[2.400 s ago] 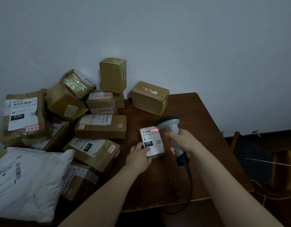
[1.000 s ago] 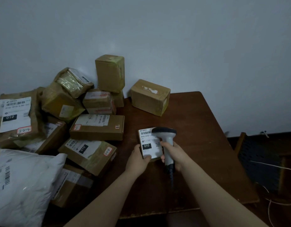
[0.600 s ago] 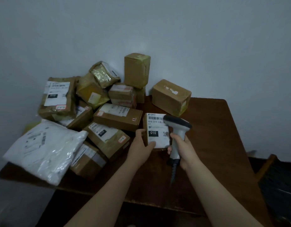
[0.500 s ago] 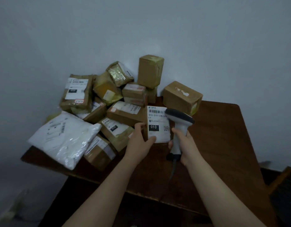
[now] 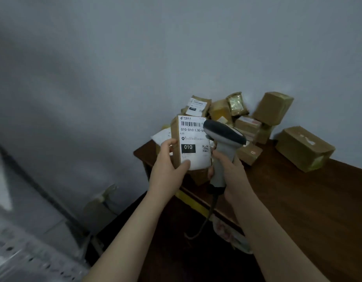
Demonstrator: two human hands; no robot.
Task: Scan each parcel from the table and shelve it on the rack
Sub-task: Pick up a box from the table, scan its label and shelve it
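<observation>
Cardboard parcel [image 5: 193, 143] lifted clear of table [image 5: 298, 200], left hand [image 5: 167, 174] fingers gripping it, right hand [image 5: 235, 174] gripping scanner [image 5: 224, 135], view swung left

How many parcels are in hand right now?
1: the parcel labelled 010, gripped upright by the left hand. The right hand grips only the scanner. The pile of parcels lies on the table behind; some are likely hidden.

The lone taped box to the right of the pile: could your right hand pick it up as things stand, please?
Probably not yet: the right hand grips the barcode scanner, though nothing covers the taped box.
</observation>
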